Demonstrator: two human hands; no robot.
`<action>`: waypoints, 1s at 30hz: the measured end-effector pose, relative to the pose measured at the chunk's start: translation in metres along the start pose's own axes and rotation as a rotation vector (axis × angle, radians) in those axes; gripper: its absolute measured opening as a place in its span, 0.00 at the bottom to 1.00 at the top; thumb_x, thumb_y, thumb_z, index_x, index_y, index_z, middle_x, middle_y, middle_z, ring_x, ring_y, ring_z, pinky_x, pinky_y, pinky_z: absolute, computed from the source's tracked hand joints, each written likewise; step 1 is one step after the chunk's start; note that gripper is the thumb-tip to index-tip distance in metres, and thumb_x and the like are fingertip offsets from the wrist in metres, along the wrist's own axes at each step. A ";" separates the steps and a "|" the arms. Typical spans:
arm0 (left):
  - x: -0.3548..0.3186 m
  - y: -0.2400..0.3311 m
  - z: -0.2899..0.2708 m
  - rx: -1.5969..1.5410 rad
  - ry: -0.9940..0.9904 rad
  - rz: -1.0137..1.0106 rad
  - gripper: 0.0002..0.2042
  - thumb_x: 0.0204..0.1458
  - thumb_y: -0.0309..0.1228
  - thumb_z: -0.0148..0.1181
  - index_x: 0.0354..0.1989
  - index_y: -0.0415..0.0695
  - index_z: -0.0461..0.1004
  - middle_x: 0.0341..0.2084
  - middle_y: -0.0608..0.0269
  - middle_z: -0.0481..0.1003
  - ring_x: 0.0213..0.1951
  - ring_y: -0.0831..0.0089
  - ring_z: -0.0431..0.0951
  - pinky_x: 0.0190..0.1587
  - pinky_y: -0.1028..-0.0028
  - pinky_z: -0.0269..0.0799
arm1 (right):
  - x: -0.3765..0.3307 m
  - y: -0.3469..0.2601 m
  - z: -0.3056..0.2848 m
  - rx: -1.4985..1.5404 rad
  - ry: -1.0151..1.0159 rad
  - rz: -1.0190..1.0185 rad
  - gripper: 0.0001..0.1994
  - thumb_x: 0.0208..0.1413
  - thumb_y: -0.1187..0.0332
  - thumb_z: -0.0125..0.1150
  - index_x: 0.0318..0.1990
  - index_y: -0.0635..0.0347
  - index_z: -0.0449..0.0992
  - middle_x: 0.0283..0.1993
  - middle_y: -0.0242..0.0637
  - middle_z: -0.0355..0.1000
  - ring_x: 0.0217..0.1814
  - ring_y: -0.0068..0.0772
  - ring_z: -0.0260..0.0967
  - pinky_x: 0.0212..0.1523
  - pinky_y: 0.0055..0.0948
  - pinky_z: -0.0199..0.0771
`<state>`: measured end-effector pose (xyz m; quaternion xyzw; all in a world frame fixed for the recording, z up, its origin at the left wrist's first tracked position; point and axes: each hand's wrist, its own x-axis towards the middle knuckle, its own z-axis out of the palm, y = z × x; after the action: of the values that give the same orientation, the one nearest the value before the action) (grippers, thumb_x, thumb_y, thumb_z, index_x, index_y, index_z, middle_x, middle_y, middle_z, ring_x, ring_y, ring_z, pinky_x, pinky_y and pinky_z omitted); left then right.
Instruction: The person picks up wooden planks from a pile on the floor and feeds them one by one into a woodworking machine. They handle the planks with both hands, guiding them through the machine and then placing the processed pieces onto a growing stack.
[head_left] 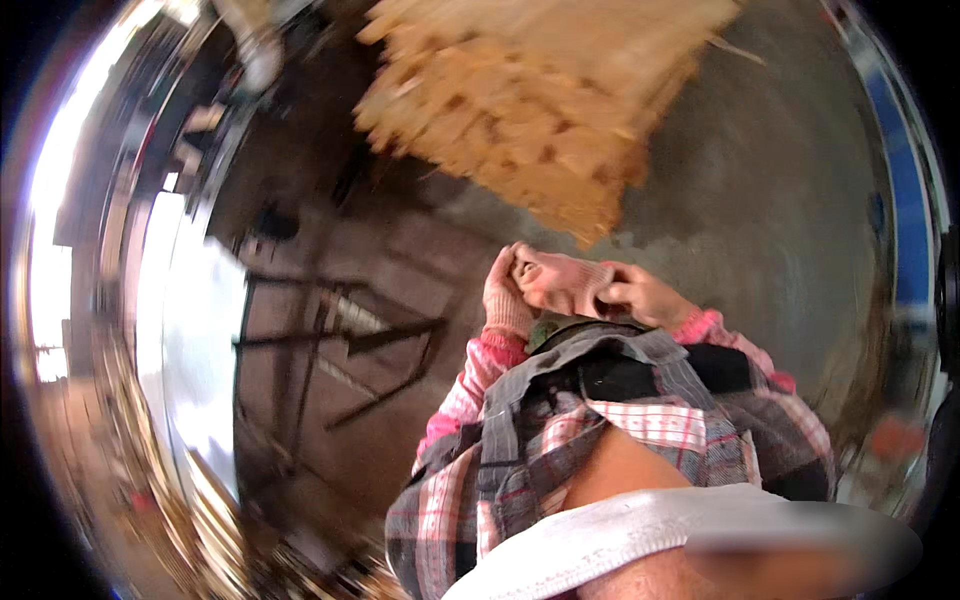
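Observation:
Both hands are raised close together in front of my chest, above a plaid shirt. My left hand point(505, 298) wears a pink knit glove and its fingers pinch a second pink glove point(562, 280) held between the hands. My right hand point(645, 296) is bare and grips the other end of that loose glove. The picture is blurred, so the exact finger positions are unclear.
A stack of pale wooden boards point(530, 100) lies ahead at the top on a grey concrete floor point(760, 200). A dark metal frame point(340, 330) stands to the left, near a bright opening point(190, 330). A blue surface point(905, 200) runs along the right rim.

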<state>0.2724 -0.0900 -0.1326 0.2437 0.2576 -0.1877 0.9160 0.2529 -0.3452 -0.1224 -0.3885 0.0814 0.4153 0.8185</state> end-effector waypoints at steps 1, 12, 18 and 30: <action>0.001 -0.011 0.035 0.066 0.131 -0.046 0.13 0.63 0.40 0.50 0.47 0.45 0.74 0.39 0.61 0.78 0.43 0.65 0.79 0.49 0.65 0.76 | 0.006 0.001 -0.012 -0.004 0.107 -0.030 0.16 0.59 0.72 0.55 0.54 0.66 0.72 0.47 0.36 0.75 0.44 0.25 0.74 0.46 0.26 0.76; 0.107 -0.203 0.145 1.485 -0.095 -0.019 0.18 0.57 0.31 0.61 0.55 0.39 0.73 0.36 0.66 0.78 0.34 0.78 0.75 0.38 0.77 0.72 | -0.121 -0.064 -0.212 -0.789 0.685 -0.411 0.11 0.48 0.70 0.58 0.38 0.65 0.78 0.34 0.55 0.76 0.37 0.52 0.77 0.36 0.40 0.74; 0.154 -0.346 0.279 2.203 -0.679 -0.201 0.18 0.56 0.32 0.59 0.56 0.51 0.73 0.44 0.55 0.80 0.48 0.62 0.80 0.50 0.67 0.72 | -0.203 -0.086 -0.307 -1.069 0.716 -0.436 0.08 0.46 0.71 0.58 0.33 0.64 0.77 0.33 0.54 0.75 0.38 0.59 0.74 0.37 0.49 0.72; 0.290 -0.522 0.330 1.798 -0.690 -0.431 0.12 0.52 0.37 0.57 0.36 0.42 0.81 0.28 0.53 0.80 0.33 0.65 0.79 0.37 0.66 0.72 | -0.289 -0.162 -0.436 -0.888 0.901 -0.602 0.11 0.51 0.78 0.51 0.42 0.65 0.73 0.43 0.53 0.73 0.44 0.64 0.70 0.42 0.50 0.72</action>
<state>0.3843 -0.7556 -0.2319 0.7290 -0.2236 -0.5371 0.3606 0.2705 -0.8877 -0.1973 -0.8262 0.1243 -0.0369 0.5483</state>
